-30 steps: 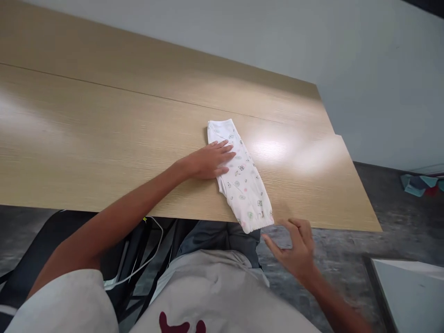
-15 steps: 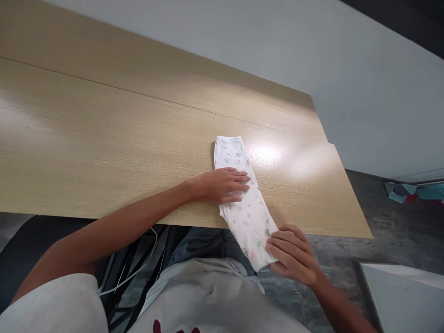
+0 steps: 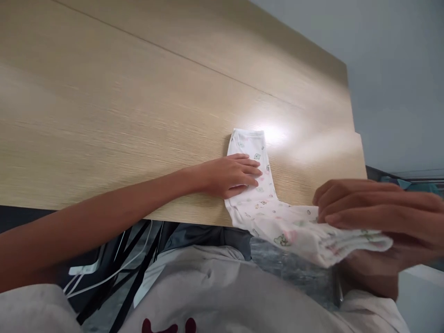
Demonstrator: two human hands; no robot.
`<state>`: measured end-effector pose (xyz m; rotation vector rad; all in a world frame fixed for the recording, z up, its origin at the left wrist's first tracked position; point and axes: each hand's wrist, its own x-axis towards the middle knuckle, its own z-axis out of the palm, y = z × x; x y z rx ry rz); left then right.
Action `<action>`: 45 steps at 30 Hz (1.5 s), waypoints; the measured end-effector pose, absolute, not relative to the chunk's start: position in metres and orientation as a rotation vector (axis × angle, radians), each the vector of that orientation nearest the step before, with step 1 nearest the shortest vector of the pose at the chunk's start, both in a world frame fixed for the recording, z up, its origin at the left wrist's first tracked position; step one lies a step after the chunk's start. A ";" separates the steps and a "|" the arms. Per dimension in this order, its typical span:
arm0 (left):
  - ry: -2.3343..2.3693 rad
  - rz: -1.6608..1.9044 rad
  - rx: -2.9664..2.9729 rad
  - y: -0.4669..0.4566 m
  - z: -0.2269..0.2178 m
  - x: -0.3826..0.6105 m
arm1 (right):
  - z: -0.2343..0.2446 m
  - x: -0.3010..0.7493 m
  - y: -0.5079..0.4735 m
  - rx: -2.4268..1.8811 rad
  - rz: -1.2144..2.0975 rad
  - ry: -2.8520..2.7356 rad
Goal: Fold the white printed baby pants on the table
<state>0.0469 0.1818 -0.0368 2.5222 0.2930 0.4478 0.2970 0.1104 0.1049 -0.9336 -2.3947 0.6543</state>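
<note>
A small white garment with a tiny coloured print [image 3: 258, 203] lies folded into a narrow strip at the near edge of the light wooden table [image 3: 121, 115]. My left hand [image 3: 231, 175] rests flat on its middle, fingers stretched out, pinning it to the table. My right hand [image 3: 374, 212] is closed on the garment's near end and holds it lifted off the table, close to the camera and a little blurred. The far end of the strip lies flat on the wood.
A grey wall runs behind the table's far edge. The table's right end stops short of the wall. Black straps and a white cable [image 3: 118, 268] hang below the table by my lap. A teal cloth [image 3: 412, 185] lies on the dark floor at right.
My right hand took hold of the garment's near end and lifted it up and to the right. My left hand stayed pressed on the cloth. The view shifted left and down.
</note>
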 end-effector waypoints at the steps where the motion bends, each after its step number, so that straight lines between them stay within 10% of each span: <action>1: 0.294 0.469 2.501 0.181 -0.037 0.047 | 0.106 0.294 0.124 -0.816 0.693 -2.399; 22: 1.225 0.919 2.222 0.224 -0.030 0.017 | 0.016 0.261 0.266 -1.217 1.384 -2.179; 35: 1.012 0.731 2.298 0.223 -0.034 0.019 | 0.004 0.261 0.259 -1.128 0.511 -2.584; 45: 0.992 0.916 2.335 0.223 -0.034 0.019 | -0.026 0.272 0.277 -0.868 0.837 -2.371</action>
